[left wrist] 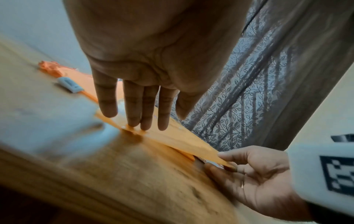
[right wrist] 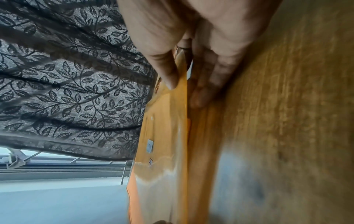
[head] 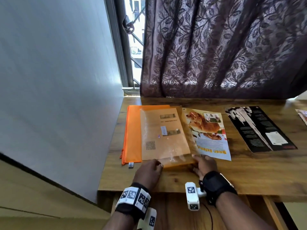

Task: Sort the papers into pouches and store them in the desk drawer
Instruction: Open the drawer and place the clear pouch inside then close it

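A grey wall (head: 54,77) stood at the far left, against the desk (head: 249,173). Beside it an orange pouch (head: 132,130) lay flat, its white zip pull (head: 131,164) at the near corner. Partly over it lay a clear pouch (head: 164,135) with a printed sheet inside. The left hand (head: 148,171) rested at that pouch's near edge, fingers (left wrist: 147,109) straight and pressing down on it. Farther right, the right hand (head: 205,164) pinched the pouch's near right corner between thumb (right wrist: 166,74) and fingers, lifting that corner off the desk; the leaflet (head: 211,135) with a bread photo seemed to lie partly under the raised flap, though whether it was inside the pouch could not be told. Well apart to the right lay a black brochure (head: 260,128). Another paper (head: 303,115) showed only at the right edge. A dark leaf-patterned curtain (head: 224,47) hung behind the desk.
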The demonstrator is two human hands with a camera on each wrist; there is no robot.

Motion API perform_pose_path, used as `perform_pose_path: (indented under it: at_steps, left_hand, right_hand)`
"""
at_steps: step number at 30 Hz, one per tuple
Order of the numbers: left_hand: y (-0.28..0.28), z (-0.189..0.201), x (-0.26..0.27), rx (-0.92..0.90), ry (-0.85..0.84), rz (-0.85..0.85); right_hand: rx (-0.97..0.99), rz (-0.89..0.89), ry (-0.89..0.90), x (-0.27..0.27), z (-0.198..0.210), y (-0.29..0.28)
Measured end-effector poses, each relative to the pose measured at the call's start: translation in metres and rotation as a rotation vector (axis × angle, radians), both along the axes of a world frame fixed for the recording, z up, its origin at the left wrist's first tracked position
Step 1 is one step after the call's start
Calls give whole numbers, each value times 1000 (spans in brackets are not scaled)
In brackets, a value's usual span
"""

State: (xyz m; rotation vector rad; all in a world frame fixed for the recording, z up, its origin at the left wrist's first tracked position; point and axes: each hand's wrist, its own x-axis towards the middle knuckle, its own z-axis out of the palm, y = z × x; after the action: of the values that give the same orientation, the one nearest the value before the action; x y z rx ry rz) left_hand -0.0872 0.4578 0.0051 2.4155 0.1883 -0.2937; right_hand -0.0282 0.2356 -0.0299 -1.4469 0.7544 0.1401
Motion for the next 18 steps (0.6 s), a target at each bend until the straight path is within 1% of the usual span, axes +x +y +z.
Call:
perform_pose_path:
  at_steps: [2,5,9,13,18]
  left_hand:
    - [1,3,3,-34,-27,40]
    - [1,10,14,-43,-114,88]
    - [-3,12,32,11,-184,86]
    - [2,0,53,139,-159,34]
    - [8,-8,62,280,-105,-9]
  right_hand:
    - [-26,3,-43,-4,-2,-9]
    - [-98,34,-86,-12,-1,-33]
    - [-85,188,-21,-23,8,-74]
    - [-253,287,4,-28,24,-118]
    - [-374,396,52,-19,34,-153]
